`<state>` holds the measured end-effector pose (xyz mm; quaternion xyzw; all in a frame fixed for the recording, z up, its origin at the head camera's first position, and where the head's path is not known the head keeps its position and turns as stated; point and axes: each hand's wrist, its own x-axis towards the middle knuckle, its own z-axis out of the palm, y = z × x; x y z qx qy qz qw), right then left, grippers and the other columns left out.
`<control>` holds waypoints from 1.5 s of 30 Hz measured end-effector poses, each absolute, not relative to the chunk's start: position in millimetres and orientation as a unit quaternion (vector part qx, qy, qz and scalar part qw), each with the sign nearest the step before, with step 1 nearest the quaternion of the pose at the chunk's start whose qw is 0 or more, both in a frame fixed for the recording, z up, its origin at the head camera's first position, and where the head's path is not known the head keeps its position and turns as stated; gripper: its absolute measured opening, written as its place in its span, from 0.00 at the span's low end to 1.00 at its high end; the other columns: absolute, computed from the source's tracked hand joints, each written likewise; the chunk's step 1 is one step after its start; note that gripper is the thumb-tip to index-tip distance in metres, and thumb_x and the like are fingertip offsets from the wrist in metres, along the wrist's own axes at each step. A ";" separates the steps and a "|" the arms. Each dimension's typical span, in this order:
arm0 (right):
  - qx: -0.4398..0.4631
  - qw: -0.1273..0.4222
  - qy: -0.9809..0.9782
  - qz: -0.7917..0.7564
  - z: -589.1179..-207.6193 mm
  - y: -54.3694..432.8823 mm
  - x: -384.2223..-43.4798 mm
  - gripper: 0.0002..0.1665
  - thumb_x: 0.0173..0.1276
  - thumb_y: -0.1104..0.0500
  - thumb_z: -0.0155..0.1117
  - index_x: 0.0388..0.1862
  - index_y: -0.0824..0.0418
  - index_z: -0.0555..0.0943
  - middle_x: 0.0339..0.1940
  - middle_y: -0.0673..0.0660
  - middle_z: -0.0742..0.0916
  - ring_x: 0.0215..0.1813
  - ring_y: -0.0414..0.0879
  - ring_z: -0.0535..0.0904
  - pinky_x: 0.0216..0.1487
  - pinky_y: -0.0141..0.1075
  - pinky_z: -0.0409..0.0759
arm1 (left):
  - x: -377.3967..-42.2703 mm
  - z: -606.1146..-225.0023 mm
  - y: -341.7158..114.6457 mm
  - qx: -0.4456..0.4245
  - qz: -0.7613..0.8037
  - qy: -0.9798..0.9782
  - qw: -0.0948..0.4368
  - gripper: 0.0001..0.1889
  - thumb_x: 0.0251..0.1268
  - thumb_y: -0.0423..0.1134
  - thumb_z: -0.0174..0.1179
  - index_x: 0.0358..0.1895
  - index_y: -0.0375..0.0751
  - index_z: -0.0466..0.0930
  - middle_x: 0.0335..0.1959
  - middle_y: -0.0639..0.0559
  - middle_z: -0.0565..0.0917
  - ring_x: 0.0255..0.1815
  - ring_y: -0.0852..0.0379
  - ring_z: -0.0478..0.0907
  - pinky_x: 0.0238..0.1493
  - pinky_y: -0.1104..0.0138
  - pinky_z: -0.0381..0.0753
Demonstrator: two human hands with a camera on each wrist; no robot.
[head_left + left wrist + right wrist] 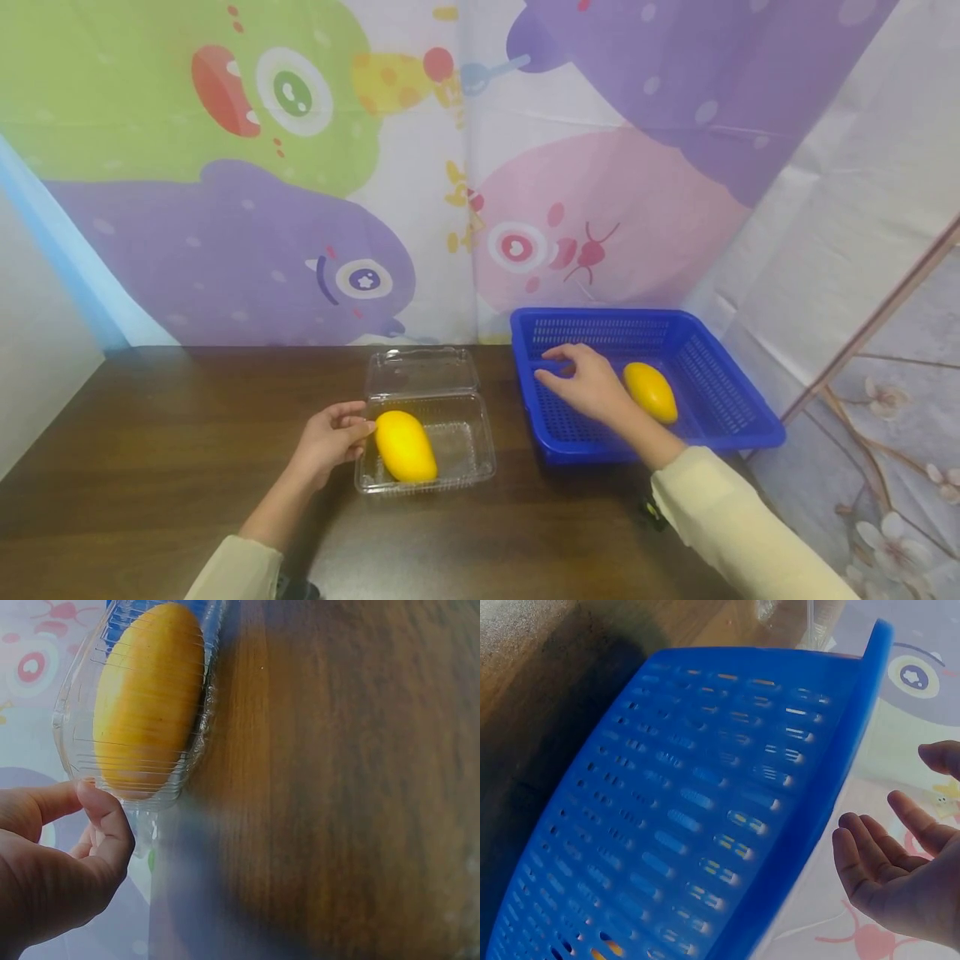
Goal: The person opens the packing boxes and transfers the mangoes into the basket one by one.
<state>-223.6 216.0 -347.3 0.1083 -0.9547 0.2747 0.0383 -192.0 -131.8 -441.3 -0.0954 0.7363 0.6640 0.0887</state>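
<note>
mango (405, 446) – smooth oval in ridged clear box (465, 442) | left hand (330, 439) pinches box | right hand (588, 385) – wide, above slotted basket (600, 332)

In the head view, the box (461, 446) at seven o'clock is glossy clear plastic; the basket (592, 452) at four, smooth plastic; the table (187, 458), sleek wood; the twelve-o'clock backdrop (420, 158), creased matt cloth.

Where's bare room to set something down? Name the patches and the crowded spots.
Free: the table left of the left hand and in front of the clear container; a little inside it, right of its mango. Crowded: over the blue basket, where the right hand hovers beside another mango.
</note>
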 end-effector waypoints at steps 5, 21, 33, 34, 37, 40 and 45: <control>0.112 0.035 -0.953 0.280 -347.6 211.8 -221.0 0.24 0.62 0.47 0.63 0.52 0.59 0.79 0.51 0.61 0.82 0.49 0.55 0.80 0.50 0.47 0.79 | -192.1 -441.6 -131.7 -0.095 0.664 0.736 0.088 0.26 0.63 0.31 0.57 0.63 0.29 0.63 0.39 0.48 0.76 0.28 0.60 0.74 0.29 0.74 0.79; 0.128 0.043 -0.947 0.290 -347.9 195.2 -215.1 0.23 0.60 0.47 0.64 0.50 0.57 0.80 0.48 0.59 0.82 0.46 0.51 0.80 0.48 0.45 0.80 | -191.4 -441.3 -132.1 -0.093 0.666 0.735 0.086 0.26 0.63 0.31 0.57 0.63 0.29 0.63 0.37 0.49 0.76 0.27 0.61 0.73 0.29 0.75 0.79; 0.141 0.033 -0.941 0.306 -348.0 180.6 -211.5 0.22 0.61 0.47 0.64 0.50 0.57 0.81 0.48 0.59 0.82 0.47 0.52 0.80 0.44 0.43 0.80 | -191.4 -441.2 -132.2 -0.095 0.666 0.735 0.087 0.26 0.63 0.32 0.57 0.63 0.29 0.63 0.39 0.47 0.77 0.27 0.60 0.73 0.29 0.74 0.79; 0.141 0.033 -0.941 0.306 -348.2 179.4 -211.5 0.22 0.61 0.47 0.64 0.50 0.57 0.81 0.48 0.59 0.82 0.46 0.51 0.80 0.44 0.43 0.80 | -191.4 -441.3 -132.1 -0.096 0.666 0.735 0.086 0.26 0.63 0.32 0.57 0.63 0.29 0.63 0.39 0.47 0.77 0.27 0.60 0.73 0.29 0.74 0.79; 0.142 0.030 -0.939 0.311 -348.5 176.3 -210.9 0.21 0.61 0.47 0.64 0.50 0.56 0.80 0.48 0.58 0.83 0.46 0.51 0.80 0.44 0.43 0.80 | -191.5 -441.7 -131.9 -0.097 0.665 0.735 0.086 0.26 0.63 0.32 0.57 0.63 0.29 0.63 0.40 0.47 0.76 0.28 0.60 0.73 0.29 0.74 0.79; 0.144 0.026 -0.938 0.315 -348.6 173.0 -209.9 0.21 0.60 0.47 0.64 0.50 0.56 0.80 0.47 0.57 0.83 0.47 0.51 0.79 0.44 0.42 0.79 | -191.6 -442.0 -131.5 -0.098 0.666 0.734 0.086 0.26 0.63 0.32 0.58 0.63 0.29 0.63 0.39 0.47 0.76 0.27 0.60 0.73 0.29 0.74 0.79; 0.150 0.033 -0.936 0.315 -351.3 167.3 -210.2 0.21 0.60 0.47 0.64 0.49 0.56 0.81 0.43 0.55 0.83 0.46 0.52 0.79 0.42 0.40 0.79 | -191.7 -442.3 -131.1 -0.098 0.667 0.734 0.085 0.26 0.63 0.31 0.57 0.63 0.29 0.63 0.39 0.47 0.77 0.27 0.60 0.73 0.29 0.74 0.79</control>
